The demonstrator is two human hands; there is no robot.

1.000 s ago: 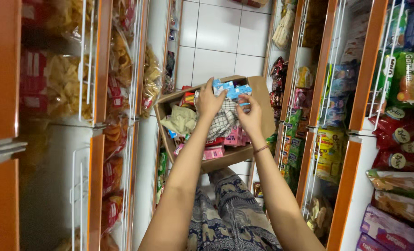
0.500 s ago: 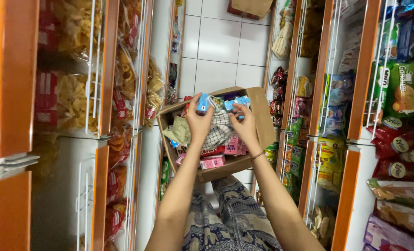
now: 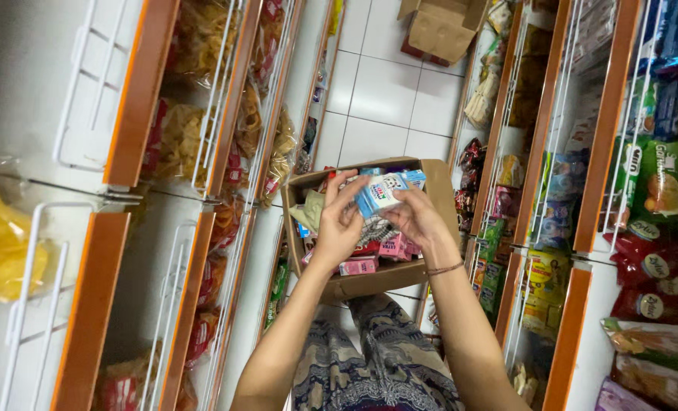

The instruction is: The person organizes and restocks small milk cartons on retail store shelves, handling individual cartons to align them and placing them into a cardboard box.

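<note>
Both hands over an open cardboard box (image 3: 430, 228) that rests on the person's lap in a shop aisle. Left hand (image 3: 339, 221) and right hand (image 3: 415, 217) together hold a small blue-and-white packet (image 3: 381, 194) just above the box; fingers (image 3: 346, 190) of the left closed on its left edge, right-hand fingers pinching its right side. Box holds more small packets, pink ones (image 3: 358, 266) near the front wall (contents partly hidden by the hands). Thin bracelet (image 3: 445, 268) on the right wrist. Orange-edged shelves with wire fronts (image 3: 126, 106) line both sides, stocked with snack bags (image 3: 662, 190). Second cardboard box (image 3: 438, 30) on the white tile floor (image 3: 385, 91) farther down.
</note>
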